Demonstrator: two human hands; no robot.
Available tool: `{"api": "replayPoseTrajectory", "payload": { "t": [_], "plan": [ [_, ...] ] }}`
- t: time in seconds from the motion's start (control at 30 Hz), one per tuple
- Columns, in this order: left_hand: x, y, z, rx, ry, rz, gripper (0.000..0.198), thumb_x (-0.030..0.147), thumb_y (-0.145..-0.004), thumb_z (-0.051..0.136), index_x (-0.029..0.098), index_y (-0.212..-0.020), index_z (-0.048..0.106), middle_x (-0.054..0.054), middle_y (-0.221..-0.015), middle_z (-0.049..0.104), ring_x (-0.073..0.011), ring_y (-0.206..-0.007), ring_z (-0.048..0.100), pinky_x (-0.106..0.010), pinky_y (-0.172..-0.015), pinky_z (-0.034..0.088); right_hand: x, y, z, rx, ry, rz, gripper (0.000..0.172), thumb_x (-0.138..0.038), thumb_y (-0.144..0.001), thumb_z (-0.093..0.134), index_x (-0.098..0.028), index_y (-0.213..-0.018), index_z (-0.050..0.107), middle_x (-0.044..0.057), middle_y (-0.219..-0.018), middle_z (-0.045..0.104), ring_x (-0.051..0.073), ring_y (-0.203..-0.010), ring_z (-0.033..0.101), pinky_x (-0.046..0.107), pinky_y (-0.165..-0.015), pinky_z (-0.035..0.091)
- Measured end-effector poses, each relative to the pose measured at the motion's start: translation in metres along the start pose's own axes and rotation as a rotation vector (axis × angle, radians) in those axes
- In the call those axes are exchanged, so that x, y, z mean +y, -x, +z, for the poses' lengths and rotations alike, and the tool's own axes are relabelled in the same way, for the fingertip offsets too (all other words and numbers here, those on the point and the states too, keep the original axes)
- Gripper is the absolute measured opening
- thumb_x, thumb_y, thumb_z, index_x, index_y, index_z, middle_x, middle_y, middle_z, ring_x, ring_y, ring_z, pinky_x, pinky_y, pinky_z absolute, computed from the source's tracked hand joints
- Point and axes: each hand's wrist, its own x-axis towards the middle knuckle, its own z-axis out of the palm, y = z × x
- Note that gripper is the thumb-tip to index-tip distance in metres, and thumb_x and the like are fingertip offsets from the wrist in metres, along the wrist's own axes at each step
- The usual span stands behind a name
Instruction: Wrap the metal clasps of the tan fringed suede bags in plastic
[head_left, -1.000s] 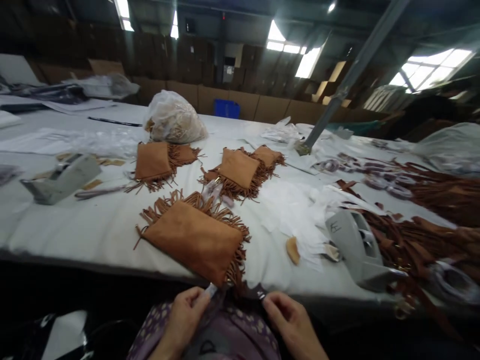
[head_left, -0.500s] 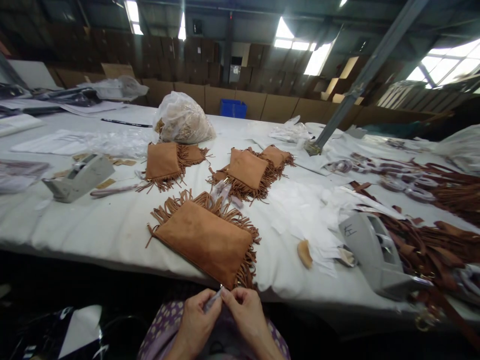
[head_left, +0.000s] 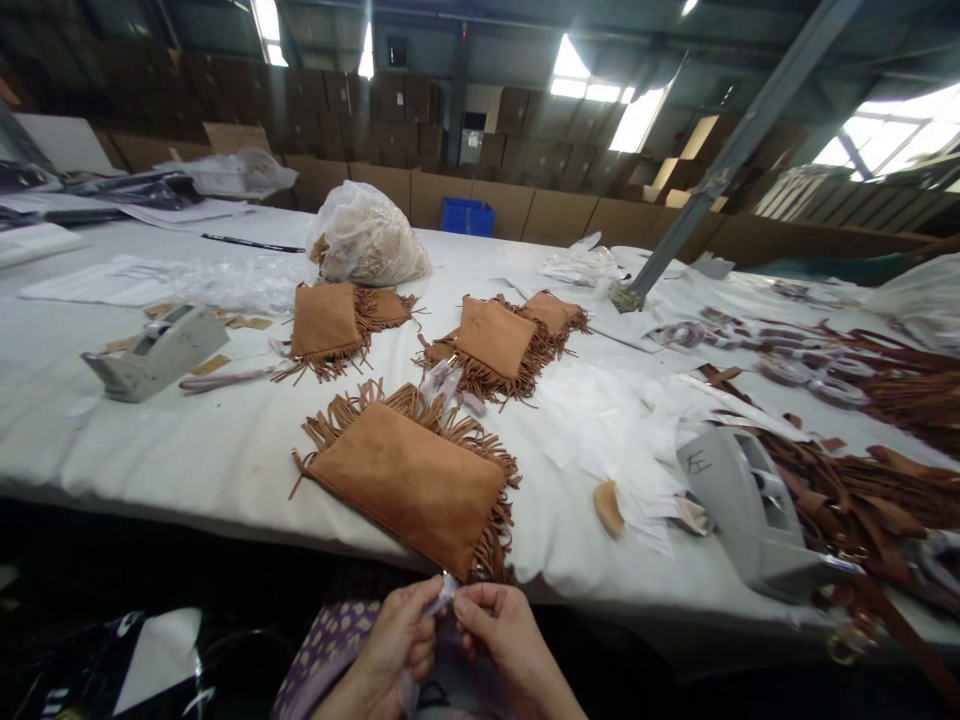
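A tan suede pouch with a fringe (head_left: pixel 409 480) lies flat at the table's front edge, its near corner pointing at my hands. Just below that corner, my left hand (head_left: pixel 401 640) pinches a thin whitish plastic wrap (head_left: pixel 448 592) beside a small metal piece. Close on the right is my right hand (head_left: pixel 499 630), thumb and fingers pinched together; what they hold, if anything, is hidden. More fringed pouches lie farther back, one at the left (head_left: pixel 325 322) and one at the centre (head_left: pixel 495 338).
Grey tape dispensers stand at the left (head_left: pixel 154 355) and right (head_left: pixel 750 510). White tissue sheets (head_left: pixel 615 430) and a tan curved piece (head_left: pixel 608 508) lie right of the pouch. Brown straps (head_left: pixel 862 490) cover the right side. A stuffed clear bag (head_left: pixel 367 235) sits behind.
My right hand has shifted slightly right, away from my left hand. My left fingers have turned upward, and more of the whitish wrap shows at the pouch corner. The pouch stays in place.
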Motion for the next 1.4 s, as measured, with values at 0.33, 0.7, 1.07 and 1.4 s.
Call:
{"api": "replayPoseTrajectory", "payload": {
  "t": [0.33, 0.7, 1.07, 1.4],
  "plan": [
    [-0.002, 0.002, 0.001, 0.043, -0.026, 0.002, 0.048, 0.059, -0.056, 0.074, 0.019, -0.06, 0.048, 0.016, -0.037, 0.019, -0.0012, -0.029, 0.012, -0.018, -0.033, 0.009, 0.016, -0.009, 0.004, 0.203, 0.187, -0.063, 0.032, -0.044, -0.059, 0.07, -0.015, -0.064, 0.058, 0.003, -0.053, 0.063, 0.011, -0.039, 0.051, 0.021, -0.041, 0.034],
    [-0.001, 0.015, 0.008, 0.32, -0.784, 0.616, 0.046, 0.055, -0.08, 0.053, 0.017, -0.056, 0.055, 0.003, -0.05, 0.05, -0.0113, -0.052, 0.042, -0.023, -0.053, 0.031, 0.001, 0.018, 0.013, 0.178, -0.105, -0.024, 0.055, -0.044, -0.06, 0.075, -0.01, -0.1, 0.059, 0.001, -0.049, 0.063, 0.008, -0.037, 0.048, 0.016, -0.037, 0.028],
    [-0.004, 0.016, 0.009, -0.144, 0.083, -0.011, 0.044, 0.054, -0.065, 0.074, 0.018, -0.064, 0.05, 0.013, -0.042, 0.031, -0.0007, -0.032, 0.011, -0.016, -0.032, 0.012, -0.015, 0.002, 0.024, -0.011, -0.512, 0.085, 0.032, -0.034, -0.061, 0.082, -0.009, -0.073, 0.067, -0.005, -0.051, 0.052, 0.002, -0.041, 0.037, 0.016, -0.042, 0.027],
    [0.038, 0.034, 0.007, -0.267, 0.054, 0.043, 0.027, 0.034, -0.085, 0.063, 0.007, -0.085, 0.065, -0.01, -0.072, 0.067, -0.013, -0.059, 0.064, -0.019, -0.054, 0.05, -0.04, -0.019, 0.007, -0.289, -0.657, 0.254, 0.021, -0.028, -0.073, 0.066, -0.013, -0.061, 0.058, -0.013, -0.035, 0.023, 0.003, -0.034, 0.02, 0.016, -0.04, 0.026]
  ]
}}
